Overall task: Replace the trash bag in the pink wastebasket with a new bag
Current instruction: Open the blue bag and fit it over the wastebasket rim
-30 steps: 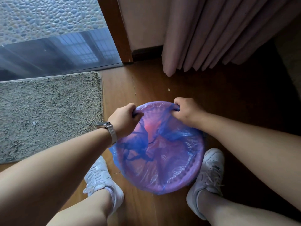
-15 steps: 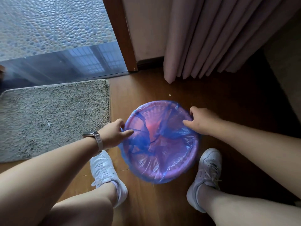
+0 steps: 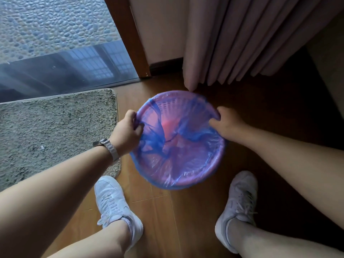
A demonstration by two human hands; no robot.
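Note:
The pink wastebasket stands on the wooden floor between my feet and the curtain. A thin blue trash bag lies inside it, its film stretched over the rim along the near and left sides and bunched in folds across the middle. My left hand, with a metal watch on the wrist, pinches the bag at the basket's left rim. On the right rim, my right hand has its fingers curled over the edge and the bag film.
A grey shaggy mat lies to the left, touching my left shoe. My right shoe is near the basket. A pink curtain hangs just behind it. A glass door and brown frame are far left.
Both hands have shifted along the rim, from the far edge to the left and right sides, spreading the blue bag. The basket now sits farther from my feet, close to the curtain.

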